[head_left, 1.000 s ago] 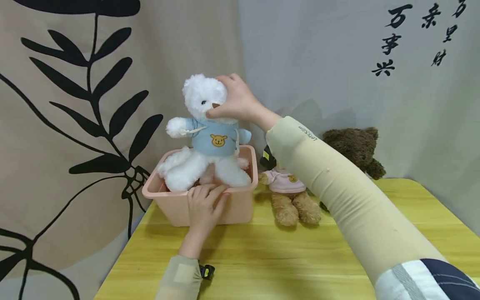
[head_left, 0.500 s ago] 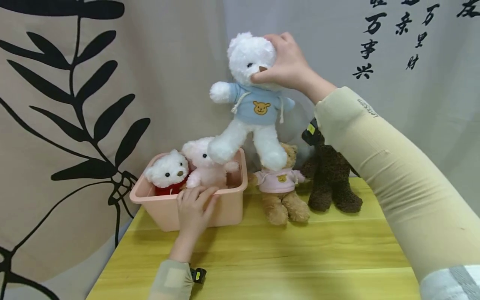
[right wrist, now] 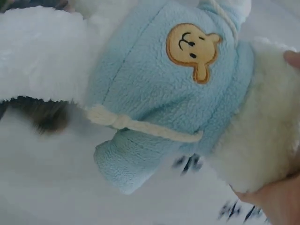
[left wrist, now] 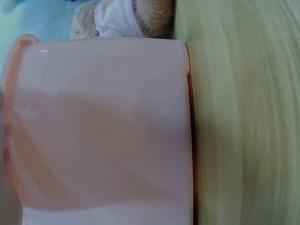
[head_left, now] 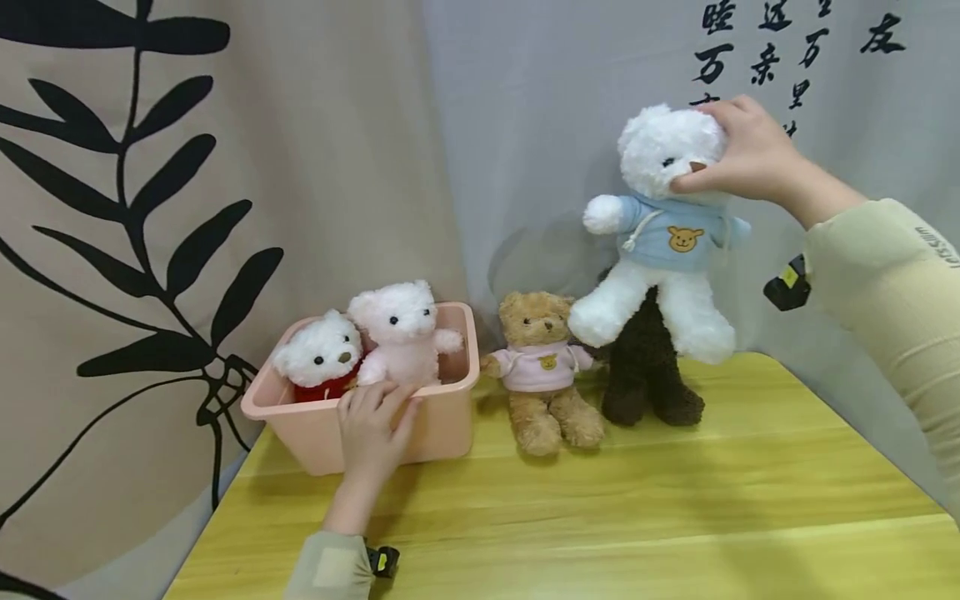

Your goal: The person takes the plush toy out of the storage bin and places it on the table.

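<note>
White plush bear in a pale-blue fleece hoodie (head_left: 671, 237): aloft, in front of the dark-brown plush bear (head_left: 647, 358).
I judge it light and soft; the head, where the right hand (head_left: 759, 154) grips, suits. The left hand (head_left: 372, 433) grips the pink plastic tub (head_left: 447, 425) by its rim.

fluffy white bear (head_left: 667, 250) in blue hoodie (head_left: 656, 232), upright in midair, pink tabletop bin (head_left: 442, 427)

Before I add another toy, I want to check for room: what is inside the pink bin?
The pink bin holds a white bear in red clothing and, beside it, a pale pink bear. The bin itself hides its floor and both bears' lower parts.
</note>
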Available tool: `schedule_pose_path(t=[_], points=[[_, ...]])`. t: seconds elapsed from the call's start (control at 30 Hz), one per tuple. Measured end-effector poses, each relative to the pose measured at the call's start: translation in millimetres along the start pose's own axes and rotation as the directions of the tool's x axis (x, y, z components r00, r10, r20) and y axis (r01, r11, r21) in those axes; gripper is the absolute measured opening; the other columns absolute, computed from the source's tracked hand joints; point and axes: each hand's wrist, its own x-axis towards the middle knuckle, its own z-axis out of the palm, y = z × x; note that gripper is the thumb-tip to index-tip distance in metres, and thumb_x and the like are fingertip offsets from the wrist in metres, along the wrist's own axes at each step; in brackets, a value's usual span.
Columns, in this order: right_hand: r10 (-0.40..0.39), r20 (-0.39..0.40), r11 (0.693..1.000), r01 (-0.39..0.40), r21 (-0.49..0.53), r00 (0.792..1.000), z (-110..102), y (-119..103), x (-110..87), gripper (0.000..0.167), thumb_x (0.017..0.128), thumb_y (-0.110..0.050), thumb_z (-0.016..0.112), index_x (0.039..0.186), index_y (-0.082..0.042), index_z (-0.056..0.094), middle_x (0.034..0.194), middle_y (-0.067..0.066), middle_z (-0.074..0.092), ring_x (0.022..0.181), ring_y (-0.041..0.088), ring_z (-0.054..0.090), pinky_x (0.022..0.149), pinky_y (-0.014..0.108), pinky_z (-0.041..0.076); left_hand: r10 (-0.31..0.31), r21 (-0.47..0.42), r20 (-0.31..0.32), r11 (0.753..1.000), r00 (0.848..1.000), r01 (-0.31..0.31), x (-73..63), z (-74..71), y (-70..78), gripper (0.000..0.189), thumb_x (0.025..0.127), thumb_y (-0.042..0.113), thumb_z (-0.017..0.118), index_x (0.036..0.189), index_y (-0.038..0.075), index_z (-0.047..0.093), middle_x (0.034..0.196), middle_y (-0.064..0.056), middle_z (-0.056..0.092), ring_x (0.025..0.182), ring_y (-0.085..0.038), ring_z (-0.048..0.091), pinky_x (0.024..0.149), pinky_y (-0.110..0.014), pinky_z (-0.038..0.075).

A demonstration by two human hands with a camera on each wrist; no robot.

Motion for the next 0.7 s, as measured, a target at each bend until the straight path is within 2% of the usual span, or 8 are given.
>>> schedule_pose_path(t=[0.2,0.37,0.57,0.7], points=[[0.011,0.017,0.996,-0.009,-0.089,1.0,-21,58,-30.8,0.092,0.071,-0.023,0.082,0.144,0.005,0.035,0.135,0.031,0.033,0.116,0.049,0.035,0.092,0.07,0.029,0.007,-0.011,-0.036,1.0,0.999,-0.008,-2.4,2.5,1.3,0.035,0.096,0.044,0.056,0.102,0.014,0.074,0.093,-0.008,0.065,0.089,-0.033,0.056,0.085,-0.054,0.031],[0.001,0.028,0.988,0.003,-0.154,1.0,-27,105,-56.0,0.09,0.069,-0.021,0.083,0.14,0.01,0.038,0.132,0.034,0.036,0.114,0.052,0.036,0.089,0.069,0.03,0.02,-0.016,-0.054,1.0,0.998,-0.021,1.6,3.3,1.5,0.036,0.096,0.044,0.055,0.101,0.013,0.074,0.092,-0.009,0.065,0.088,-0.034,0.056,0.085,-0.055,0.031],[-0.024,0.048,0.972,0.035,-0.23,0.999,-6,151,-72.3,0.085,0.066,-0.019,0.084,0.135,0.009,0.043,0.129,0.034,0.038,0.11,0.056,0.035,0.083,0.066,0.032,0.029,-0.012,-0.051,0.999,0.998,-0.03,7.4,-0.2,-2.0,0.033,0.094,0.041,0.058,0.1,0.013,0.074,0.094,-0.01,0.064,0.088,-0.035,0.055,0.085,-0.056,0.03],[-0.012,0.033,0.973,0.02,-0.229,0.999,14,176,-80.1,0.084,0.064,-0.018,0.084,0.133,0.009,0.044,0.124,0.034,0.04,0.109,0.057,0.033,0.083,0.065,0.03,0.03,-0.007,-0.033,1.0,0.999,-0.03,6.4,0.9,-1.1,0.034,0.096,0.043,0.056,0.101,0.014,0.073,0.094,-0.009,0.064,0.088,-0.035,0.056,0.085,-0.055,0.031]])
